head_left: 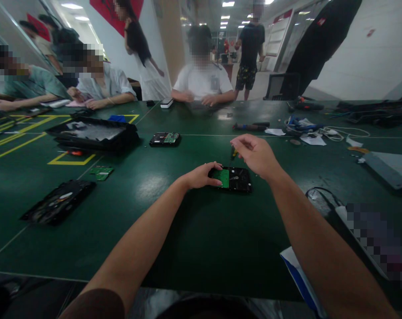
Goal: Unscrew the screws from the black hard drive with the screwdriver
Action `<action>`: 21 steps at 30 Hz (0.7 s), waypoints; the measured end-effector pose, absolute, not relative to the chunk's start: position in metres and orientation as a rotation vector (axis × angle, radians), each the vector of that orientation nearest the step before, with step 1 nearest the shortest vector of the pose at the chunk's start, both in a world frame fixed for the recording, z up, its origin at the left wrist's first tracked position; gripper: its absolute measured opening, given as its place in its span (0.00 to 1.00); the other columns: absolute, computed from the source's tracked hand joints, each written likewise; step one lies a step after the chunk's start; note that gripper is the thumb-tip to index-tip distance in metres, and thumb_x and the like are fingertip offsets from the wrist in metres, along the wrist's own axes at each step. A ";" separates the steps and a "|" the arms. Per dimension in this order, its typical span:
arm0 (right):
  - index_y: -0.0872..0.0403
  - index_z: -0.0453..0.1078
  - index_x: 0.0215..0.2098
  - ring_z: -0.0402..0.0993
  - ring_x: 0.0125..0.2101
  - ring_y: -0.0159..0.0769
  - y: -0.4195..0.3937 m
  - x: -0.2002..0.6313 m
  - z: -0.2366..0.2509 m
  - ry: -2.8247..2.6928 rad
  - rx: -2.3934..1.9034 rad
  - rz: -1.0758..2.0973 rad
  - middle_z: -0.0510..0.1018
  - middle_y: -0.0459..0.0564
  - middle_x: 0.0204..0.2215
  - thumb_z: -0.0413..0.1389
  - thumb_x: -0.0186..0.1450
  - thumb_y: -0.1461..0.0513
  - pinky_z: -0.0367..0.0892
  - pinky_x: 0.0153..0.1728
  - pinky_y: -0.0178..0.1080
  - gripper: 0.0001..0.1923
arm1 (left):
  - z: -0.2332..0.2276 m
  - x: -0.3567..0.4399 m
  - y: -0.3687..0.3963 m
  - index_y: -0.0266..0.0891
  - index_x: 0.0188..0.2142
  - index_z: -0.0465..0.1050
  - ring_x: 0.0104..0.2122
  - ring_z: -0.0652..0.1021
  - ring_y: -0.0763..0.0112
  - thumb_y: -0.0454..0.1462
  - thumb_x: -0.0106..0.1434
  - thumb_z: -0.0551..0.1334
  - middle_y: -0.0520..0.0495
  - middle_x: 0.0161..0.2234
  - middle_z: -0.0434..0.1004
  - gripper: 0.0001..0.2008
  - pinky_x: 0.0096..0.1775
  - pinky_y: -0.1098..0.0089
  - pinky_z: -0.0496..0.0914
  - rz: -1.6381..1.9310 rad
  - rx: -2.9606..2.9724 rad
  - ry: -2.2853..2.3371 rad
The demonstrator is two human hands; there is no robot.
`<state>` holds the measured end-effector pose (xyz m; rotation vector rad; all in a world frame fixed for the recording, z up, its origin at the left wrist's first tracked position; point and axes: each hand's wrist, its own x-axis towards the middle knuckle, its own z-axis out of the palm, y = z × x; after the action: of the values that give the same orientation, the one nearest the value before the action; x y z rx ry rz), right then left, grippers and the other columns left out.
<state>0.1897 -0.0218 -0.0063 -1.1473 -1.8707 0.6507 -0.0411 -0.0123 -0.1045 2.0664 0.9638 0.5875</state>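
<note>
A hard drive point(240, 179) with a green circuit board lies flat on the table in front of me. My left hand point(207, 175) grips its left end, the thumb on the near side and the fingers over the far side. Above its far edge is my right hand point(254, 153), thumb and fingertips pinched together. What the pinch holds is too small to tell. Just below those fingers shows a small yellow-and-black tool point(234, 153), perhaps a screwdriver; whether the hand holds it is unclear.
Another hard drive point(165, 139) lies farther back. Left are a black tray point(94, 135), a loose green circuit board point(102, 173) and a dark drive-like part point(59, 201). Tools point(250, 126), cables point(340, 131) and a grey metal case point(392, 168) are right. People sit across the green table point(147, 235).
</note>
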 end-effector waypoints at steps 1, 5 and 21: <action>0.50 0.75 0.40 0.74 0.29 0.36 -0.022 0.190 -0.006 -1.866 -1.157 0.617 0.80 0.51 0.33 0.56 0.68 0.47 0.67 0.30 0.41 0.17 | -0.104 -0.041 -0.013 0.39 0.59 0.67 0.66 0.65 0.53 0.45 0.56 0.72 0.35 0.66 0.63 0.33 0.65 0.53 0.56 0.588 2.065 0.965; 0.52 0.73 0.37 0.74 0.28 0.35 -0.021 0.190 -0.007 -1.818 -1.214 0.626 0.80 0.51 0.34 0.58 0.66 0.48 0.66 0.30 0.41 0.16 | -0.102 -0.041 -0.014 0.39 0.59 0.67 0.66 0.65 0.52 0.45 0.57 0.72 0.35 0.67 0.63 0.33 0.66 0.52 0.55 0.580 2.071 0.970; 0.49 0.75 0.45 0.73 0.27 0.34 -0.024 0.188 -0.005 -1.888 -1.106 0.753 0.80 0.51 0.36 0.52 0.71 0.46 0.66 0.28 0.41 0.19 | -0.103 -0.042 -0.012 0.40 0.59 0.68 0.66 0.65 0.53 0.46 0.56 0.71 0.36 0.67 0.62 0.33 0.66 0.53 0.56 0.572 2.074 0.963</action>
<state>0.1876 -0.0242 -0.0055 -1.1057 -1.8884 0.7526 -0.0419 -0.0120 -0.1032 2.0739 0.9627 0.5725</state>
